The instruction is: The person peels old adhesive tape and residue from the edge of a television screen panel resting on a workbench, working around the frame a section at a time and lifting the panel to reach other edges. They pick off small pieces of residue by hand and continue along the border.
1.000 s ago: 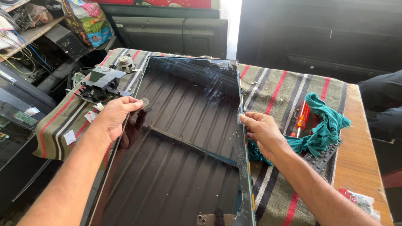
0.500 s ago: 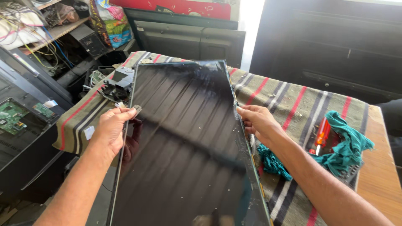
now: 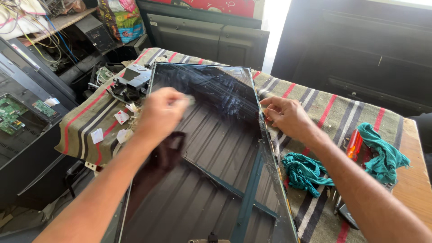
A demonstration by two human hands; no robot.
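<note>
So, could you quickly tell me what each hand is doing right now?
Left hand: blurred over the dark screen panel; grip cannot be told.
Right hand: fingers on the panel's right edge.

Glossy glass panel (image 3: 211, 148), striped woven cloth (image 3: 333, 108)

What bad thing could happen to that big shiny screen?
The glossy screen panel overhangs the near end of the striped cloth, so it might tip or slide. The right hand grips its thin edge, which could flex or crack. The left hand is over the glass, and pressing might smudge or scratch it.
</note>
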